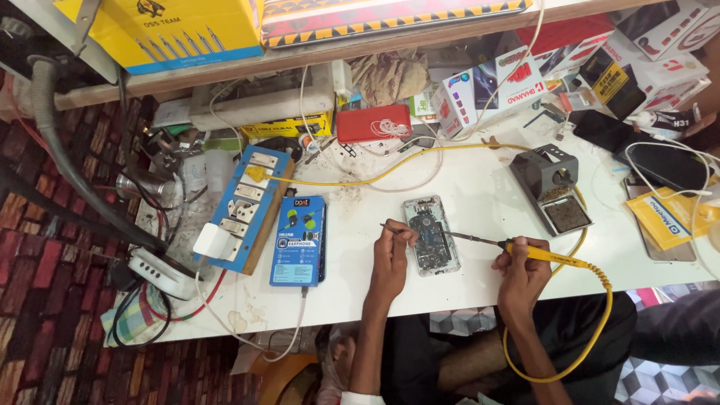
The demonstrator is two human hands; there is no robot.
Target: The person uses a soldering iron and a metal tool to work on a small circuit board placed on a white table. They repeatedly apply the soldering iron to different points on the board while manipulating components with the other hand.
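An opened phone (430,235) with its circuit board exposed lies on the white table (480,187). My left hand (391,259) rests at the phone's left edge and pinches thin tweezers (389,227) whose tips reach the board. My right hand (520,271) grips a yellow-handled soldering iron (551,257); its dark tip (465,237) points left and touches the phone's right side. A yellow cable (592,330) loops from the iron's handle down past the table edge.
A soldering iron stand (551,184) sits right of the phone. A blue earphone box (298,240) and a blue socket board (247,206) lie to the left. Boxes and a red power bank (373,122) crowd the back. Dark phones (660,161) lie far right.
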